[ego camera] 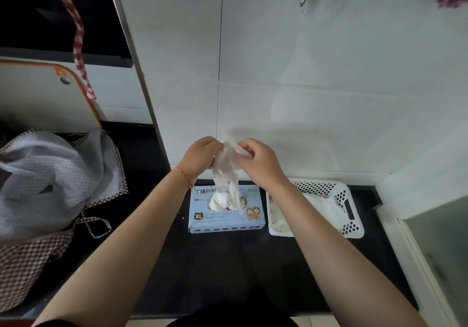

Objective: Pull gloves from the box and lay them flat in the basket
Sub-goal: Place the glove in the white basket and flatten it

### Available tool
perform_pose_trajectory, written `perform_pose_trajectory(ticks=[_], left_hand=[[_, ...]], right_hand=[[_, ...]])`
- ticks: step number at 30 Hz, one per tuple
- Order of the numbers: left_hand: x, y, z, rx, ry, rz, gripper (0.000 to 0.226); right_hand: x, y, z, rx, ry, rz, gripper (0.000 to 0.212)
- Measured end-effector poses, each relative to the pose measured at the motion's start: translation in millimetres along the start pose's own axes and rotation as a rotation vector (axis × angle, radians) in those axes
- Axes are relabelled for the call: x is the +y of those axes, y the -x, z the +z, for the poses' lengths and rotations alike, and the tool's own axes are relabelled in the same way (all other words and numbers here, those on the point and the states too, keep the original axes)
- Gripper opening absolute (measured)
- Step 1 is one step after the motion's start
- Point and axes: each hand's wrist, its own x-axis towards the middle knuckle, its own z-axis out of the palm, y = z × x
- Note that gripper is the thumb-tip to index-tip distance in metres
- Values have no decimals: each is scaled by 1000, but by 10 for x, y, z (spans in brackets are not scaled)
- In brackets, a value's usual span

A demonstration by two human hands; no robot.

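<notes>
A light blue glove box [226, 219] lies on the black counter, with white gloves bunched in its top opening. Above it hangs a white glove [226, 172], fingers dangling down toward the opening. My left hand [198, 155] and my right hand [258, 160] both pinch the glove's cuff end, held up in front of the white wall. To the right of the box stands a white perforated basket [352, 207] with white gloves [320, 206] lying inside; my right forearm covers part of it.
A grey cloth with checked trim [50, 177] is heaped at the left on the black counter [217, 271]. A checked strap [78, 40] hangs at upper left. A pale cabinet edge [430, 238] borders the right side.
</notes>
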Motion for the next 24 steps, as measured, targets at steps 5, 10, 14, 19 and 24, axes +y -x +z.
perform_pose_trajectory(ticks=[5, 10, 14, 19, 24], left_hand=[[-103, 102, 106, -300, 72, -100, 49], [-227, 160, 212, -321, -28, -6, 21], [-138, 181, 273, -324, 23, -44, 38], [-73, 195, 386, -451, -50, -43, 54], [-149, 204, 523, -412, -239, 81, 9]], right_hand=[[-30, 49, -192, 19, -108, 165, 11], [-42, 75, -365, 36, -179, 303, 21], [32, 171, -483, -228, -18, 258, 31], [86, 230, -611, -91, -54, 179, 33], [125, 258, -728, 46, -77, 123, 18]])
